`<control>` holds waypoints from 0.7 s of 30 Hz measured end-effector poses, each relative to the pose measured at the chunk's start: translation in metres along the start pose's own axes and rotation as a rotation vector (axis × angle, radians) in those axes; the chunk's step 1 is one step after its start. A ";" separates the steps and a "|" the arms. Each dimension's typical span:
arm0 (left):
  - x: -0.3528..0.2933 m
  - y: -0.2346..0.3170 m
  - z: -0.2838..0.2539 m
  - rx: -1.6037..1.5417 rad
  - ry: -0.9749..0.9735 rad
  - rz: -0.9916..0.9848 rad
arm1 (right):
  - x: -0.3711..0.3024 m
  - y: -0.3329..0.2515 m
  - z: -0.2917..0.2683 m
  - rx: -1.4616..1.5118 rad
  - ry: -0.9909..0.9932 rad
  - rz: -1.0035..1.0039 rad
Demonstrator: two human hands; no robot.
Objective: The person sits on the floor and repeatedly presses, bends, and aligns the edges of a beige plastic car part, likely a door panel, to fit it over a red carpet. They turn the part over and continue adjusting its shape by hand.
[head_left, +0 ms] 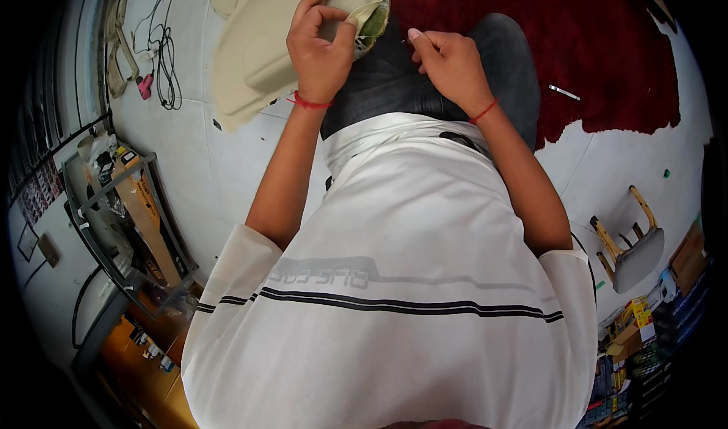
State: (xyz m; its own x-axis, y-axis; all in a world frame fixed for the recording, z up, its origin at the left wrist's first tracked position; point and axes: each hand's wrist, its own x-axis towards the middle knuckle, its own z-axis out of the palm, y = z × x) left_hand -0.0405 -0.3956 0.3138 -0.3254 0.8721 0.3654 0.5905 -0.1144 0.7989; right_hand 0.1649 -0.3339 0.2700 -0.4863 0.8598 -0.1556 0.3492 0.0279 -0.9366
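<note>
A large beige moulded panel (254, 57) lies at the upper left and reaches over my lap. My left hand (321, 46) pinches the panel's edge between thumb and forefinger, with its other fingers bent over the beige surface. At that edge the covering is folded back, and a green backing (373, 24) shows beneath. My right hand (453, 61) is held over my dark trousers, a short way right of the panel edge. Its thumb and fingers are pressed together; whatever is between them is too small to make out.
A dark red carpet (607, 57) spreads over the white floor at the upper right, with a small metallic strip (564, 92) on it. A stool (635, 247) lies to the right. At the left are a metal-framed rack (114, 194) and a coiled black cable (163, 65).
</note>
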 end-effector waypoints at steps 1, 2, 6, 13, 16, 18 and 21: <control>-0.001 0.004 0.001 -0.024 0.000 -0.016 | 0.003 -0.001 0.003 0.051 0.037 -0.044; -0.001 0.007 0.001 -0.048 0.001 -0.032 | 0.007 -0.002 0.006 0.102 0.074 -0.088; 0.003 0.010 -0.002 -0.082 0.002 -0.098 | 0.014 -0.012 0.009 0.137 0.122 -0.103; 0.003 0.003 -0.004 -0.161 0.019 -0.138 | 0.018 -0.018 0.009 0.477 -0.098 0.089; 0.004 0.003 -0.004 -0.150 0.013 -0.164 | 0.026 -0.024 0.024 0.673 -0.223 0.071; 0.004 0.000 -0.005 -0.146 0.025 -0.157 | 0.030 -0.023 0.030 0.710 -0.261 0.087; 0.003 -0.010 -0.007 -0.148 0.059 -0.124 | 0.033 -0.028 0.027 0.642 -0.329 0.109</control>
State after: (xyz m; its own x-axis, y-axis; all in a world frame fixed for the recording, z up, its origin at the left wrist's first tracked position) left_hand -0.0529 -0.3953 0.3099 -0.4341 0.8549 0.2841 0.4294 -0.0809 0.8995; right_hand 0.1178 -0.3201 0.2822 -0.7264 0.6400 -0.2506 -0.0796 -0.4405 -0.8942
